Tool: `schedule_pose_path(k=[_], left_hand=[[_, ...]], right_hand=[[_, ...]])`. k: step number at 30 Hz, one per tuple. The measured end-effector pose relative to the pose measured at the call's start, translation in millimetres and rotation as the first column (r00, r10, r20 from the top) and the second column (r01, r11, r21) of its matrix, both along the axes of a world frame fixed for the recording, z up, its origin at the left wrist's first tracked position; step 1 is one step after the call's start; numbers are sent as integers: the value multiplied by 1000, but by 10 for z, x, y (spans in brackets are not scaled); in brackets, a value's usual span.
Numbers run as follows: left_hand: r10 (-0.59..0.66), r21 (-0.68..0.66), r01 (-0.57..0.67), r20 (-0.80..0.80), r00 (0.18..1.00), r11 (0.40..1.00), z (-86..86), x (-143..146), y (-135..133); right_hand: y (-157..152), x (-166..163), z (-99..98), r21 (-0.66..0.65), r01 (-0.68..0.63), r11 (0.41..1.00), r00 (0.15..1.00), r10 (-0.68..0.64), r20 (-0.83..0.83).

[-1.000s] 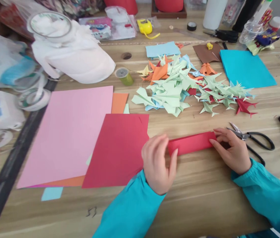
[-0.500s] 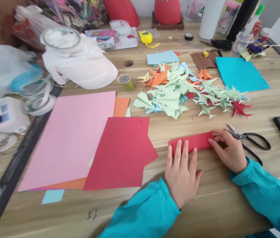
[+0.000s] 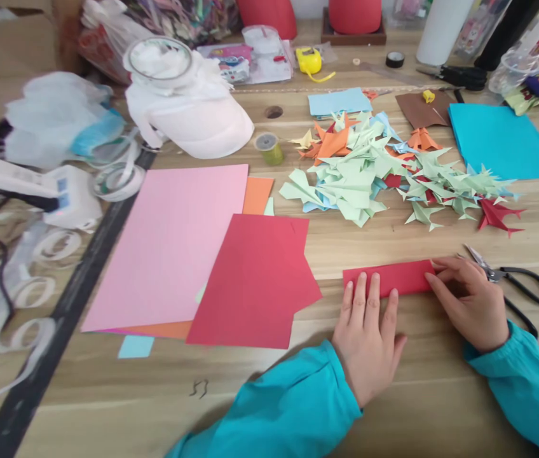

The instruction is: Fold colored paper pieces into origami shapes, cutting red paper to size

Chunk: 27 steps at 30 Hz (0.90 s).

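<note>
A narrow strip of folded red paper (image 3: 405,277) lies on the wooden table in front of me. My left hand (image 3: 369,337) rests flat on its left part, fingers spread and pointing away from me. At the strip's right end, my right hand (image 3: 472,302) pinches the paper between thumb and fingers. Scissors with black handles (image 3: 493,273) lie just beyond the right hand, partly hidden by it. Left of my hands is a stack of red paper sheets (image 3: 250,280), overlapping a large pink sheet (image 3: 169,242).
Behind the strip sits a pile of folded paper pieces (image 3: 350,184), mostly pale green. Blue sheets (image 3: 503,140) lie at the back right. A spool (image 3: 269,149), a white cap (image 3: 197,124) and a yellow tape measure (image 3: 308,60) stand further back. Tape rolls (image 3: 119,181) line the left.
The camera view has turned left, so the table's contents appear shifted to the right. Both hands keep nearly the same hold on the red strip.
</note>
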<state>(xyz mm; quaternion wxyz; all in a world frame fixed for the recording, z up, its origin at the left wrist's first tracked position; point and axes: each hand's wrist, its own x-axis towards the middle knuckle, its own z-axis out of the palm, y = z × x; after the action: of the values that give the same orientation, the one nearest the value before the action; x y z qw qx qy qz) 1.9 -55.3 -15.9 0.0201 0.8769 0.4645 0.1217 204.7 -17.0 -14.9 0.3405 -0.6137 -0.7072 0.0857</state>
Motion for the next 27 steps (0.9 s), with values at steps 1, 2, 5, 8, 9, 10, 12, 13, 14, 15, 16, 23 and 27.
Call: schedule_pose_path(k=[1,2,5,8,9,10,12,13,14,15,16,23,27], left_hand=[[0,-7,0,1,1000,1000,1,-4,4],[0,-13,0,3,1000,1000,2,-8,8],[-4,-28,4,7,1000,1000,6,-16,20],[-7,-38,7,2,1000,999,10,-18,27],[-5,-41,5,-1,1000,999,13,-18,29],[-4,-45,4,-5,1000,999,15,-18,30],[-2,-51,1,-16,1000,999,22,-18,31],[-1,-54,0,-21,1000,999,25,-19,31],[-1,-56,-1,-26,1000,998,28,-19,32],[-1,-58,-1,-29,1000,998,30,-20,32],[0,-59,-2,-31,1000,998,33,-21,32],[-2,-68,0,-33,999,998,28,-22,33],[-5,-57,4,-23,1000,998,18,-24,36]], right_hand=[[0,3,-3,-2,1,1000,1000,-1,2],[0,4,-5,-4,4,1000,1000,-4,4],[2,7,-7,-2,7,1000,1000,-7,10],[7,6,-4,0,-3,1000,1000,3,11],[9,6,-2,1,-8,1000,1000,8,13],[11,6,-1,3,-12,1000,1000,12,15],[13,10,-2,7,-17,1000,1000,16,20],[12,12,-4,8,-18,1000,1000,18,22],[12,16,-7,9,-19,1000,1000,18,22],[11,19,-10,11,-18,1000,1000,17,20],[11,22,-13,10,-18,1000,1000,18,19],[18,19,-13,-3,-28,1000,1000,28,-2],[10,-6,16,5,-22,1000,1000,22,-3]])
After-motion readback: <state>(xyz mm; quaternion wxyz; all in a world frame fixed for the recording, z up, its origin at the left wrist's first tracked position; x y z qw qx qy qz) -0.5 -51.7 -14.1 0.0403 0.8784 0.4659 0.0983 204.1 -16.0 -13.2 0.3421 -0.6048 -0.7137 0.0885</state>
